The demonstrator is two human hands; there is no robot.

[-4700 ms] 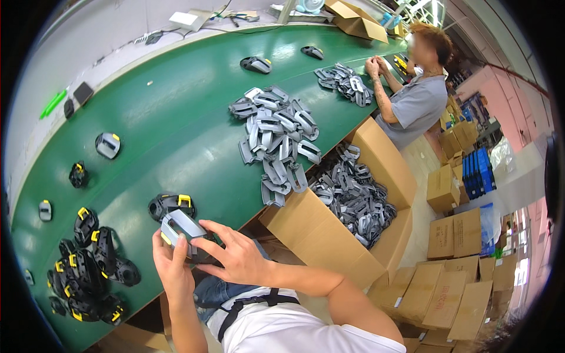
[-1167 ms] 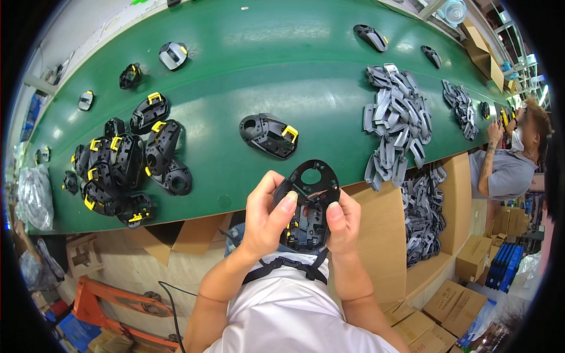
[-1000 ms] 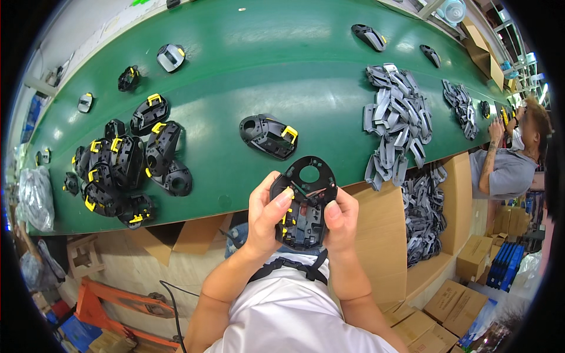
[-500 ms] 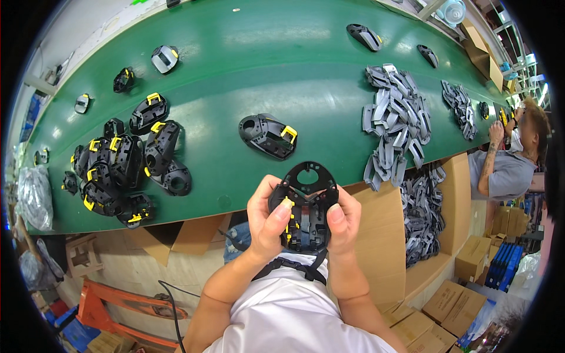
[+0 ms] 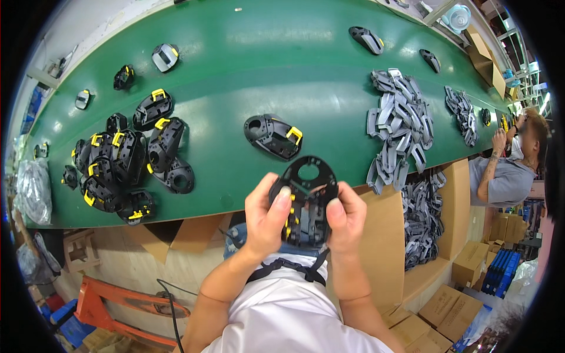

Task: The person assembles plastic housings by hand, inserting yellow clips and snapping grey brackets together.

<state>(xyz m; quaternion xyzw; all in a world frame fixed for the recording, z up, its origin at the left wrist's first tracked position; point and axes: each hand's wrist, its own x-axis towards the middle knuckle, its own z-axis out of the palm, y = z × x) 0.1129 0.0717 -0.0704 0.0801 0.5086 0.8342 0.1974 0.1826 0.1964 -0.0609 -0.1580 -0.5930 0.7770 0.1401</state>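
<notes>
Between my two hands is a black plastic housing (image 5: 309,203) with a round hole at its far end and small yellow parts along its left side. My left hand (image 5: 266,215) grips its left edge, thumb on top. On the opposite edge my right hand (image 5: 347,215) is closed, its thumb pressing the rim. The fingers underneath are hidden. Just beyond, a similar black housing with a yellow clip (image 5: 273,136) lies on the green table (image 5: 235,76). A heap of black housings with yellow clips (image 5: 126,156) is to the left.
Grey curved plastic strips (image 5: 400,120) lie piled at the right, with more in an open cardboard box (image 5: 453,206) below the table edge. A co-worker (image 5: 506,170) is at the far right. An orange pallet jack (image 5: 112,306) stands on the floor at lower left.
The housing in my hands has tilted slightly, its far end a little higher in view. My right hand has shifted slightly right and up. The view has also moved a little.
</notes>
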